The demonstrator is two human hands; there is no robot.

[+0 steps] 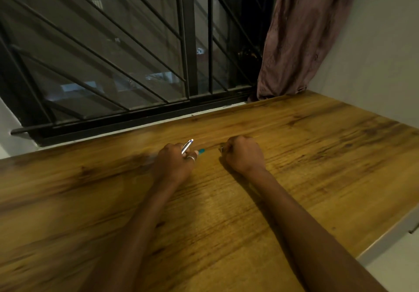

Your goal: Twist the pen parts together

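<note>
Left hand [175,162] around pen [187,146] (tip outward)

There is one camera only, worn on the person's head. It looks forward and down, wide-angle, quite near to the surface [294,155], with both forearms reaching in from below and the window [113,53] just behind.

Lighting: dim, warm indoor light from above and behind the viewer; night outside the window [108,49], with a few small lit spots in the dark. Shadows: soft, short, beside the hands on the bench [317,146]. Glare: faint sheen on the wood near centre. Blur: left bench edge smeared; overall grainy softness. Distortion: wide-angle bending of bars and bench edges toward the corners.
</note>
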